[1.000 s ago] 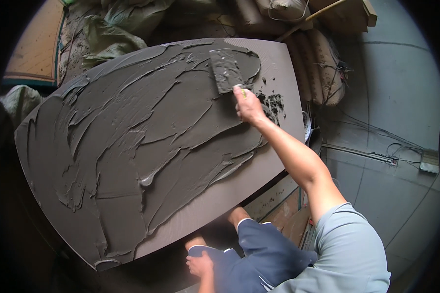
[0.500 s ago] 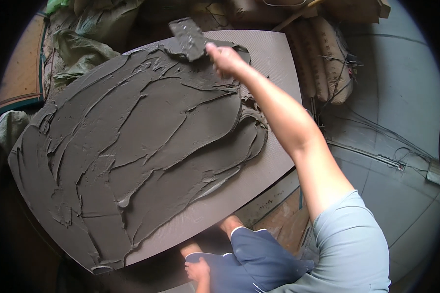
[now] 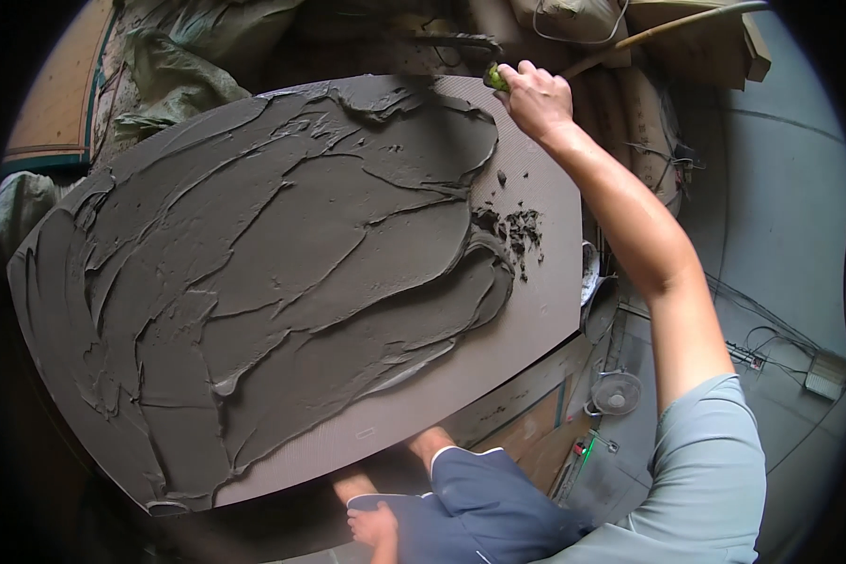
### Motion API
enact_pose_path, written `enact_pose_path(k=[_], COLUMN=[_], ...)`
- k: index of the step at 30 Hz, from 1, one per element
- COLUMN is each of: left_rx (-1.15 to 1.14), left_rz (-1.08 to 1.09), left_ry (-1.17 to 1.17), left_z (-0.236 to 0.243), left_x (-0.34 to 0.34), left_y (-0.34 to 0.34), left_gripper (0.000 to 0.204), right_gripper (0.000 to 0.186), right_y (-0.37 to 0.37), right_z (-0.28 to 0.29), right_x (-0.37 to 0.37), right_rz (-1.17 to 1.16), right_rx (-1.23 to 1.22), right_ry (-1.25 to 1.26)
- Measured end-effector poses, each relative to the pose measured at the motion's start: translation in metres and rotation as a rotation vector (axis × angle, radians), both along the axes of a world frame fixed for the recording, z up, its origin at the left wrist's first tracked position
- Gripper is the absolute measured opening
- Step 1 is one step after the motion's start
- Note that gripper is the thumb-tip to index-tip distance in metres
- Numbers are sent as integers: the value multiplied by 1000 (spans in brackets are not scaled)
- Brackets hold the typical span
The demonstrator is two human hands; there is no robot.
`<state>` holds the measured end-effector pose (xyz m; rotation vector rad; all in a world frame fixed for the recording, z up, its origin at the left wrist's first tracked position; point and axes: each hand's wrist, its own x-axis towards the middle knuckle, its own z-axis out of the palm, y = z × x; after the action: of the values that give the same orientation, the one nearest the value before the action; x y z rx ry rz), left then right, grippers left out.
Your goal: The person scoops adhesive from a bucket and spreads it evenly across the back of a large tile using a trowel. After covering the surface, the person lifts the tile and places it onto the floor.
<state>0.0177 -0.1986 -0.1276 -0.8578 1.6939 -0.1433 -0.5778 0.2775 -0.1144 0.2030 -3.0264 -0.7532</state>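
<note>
R hand (image 3: 539, 101) grips trowel (image 3: 495, 76) by handle, past panel's (image 3: 547, 287) far edge nr far-R corner. Blade approx edge-on, long axis L-R, pointing L; tilt unclear, dark bg. L hand (image 3: 374, 524) on shorts (image 3: 498, 489), fingers curled. Mortar (image 3: 291, 254) covers most of panel, crumbs (image 3: 524, 230) nr R edge; R hand/forearm blocks corner.

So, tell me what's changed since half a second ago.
The right hand swung rightward, carrying the plastering trowel beyond the far edge of the board; the blade, seen broadside before, now shows nearly edge-on. The trowel stayed in hand; the left hand still rests on the navy shorts.
</note>
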Motion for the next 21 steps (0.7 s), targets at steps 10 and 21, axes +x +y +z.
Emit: enact_pose_path(k=[10,21], left_rx=[36,-20], left_rz=[5,25], left_ry=[-22,-39], left_z=[-6,0], left_x=[-8,-4], left_y=[6,4], left_gripper=[74,74], right_gripper=[12,44], right_y=[-24,-93], right_z=[0,-32], right_x=[-36,-4], right_rz=[257,-333], right_rx=[203,-662], right_ry=[-177,-132])
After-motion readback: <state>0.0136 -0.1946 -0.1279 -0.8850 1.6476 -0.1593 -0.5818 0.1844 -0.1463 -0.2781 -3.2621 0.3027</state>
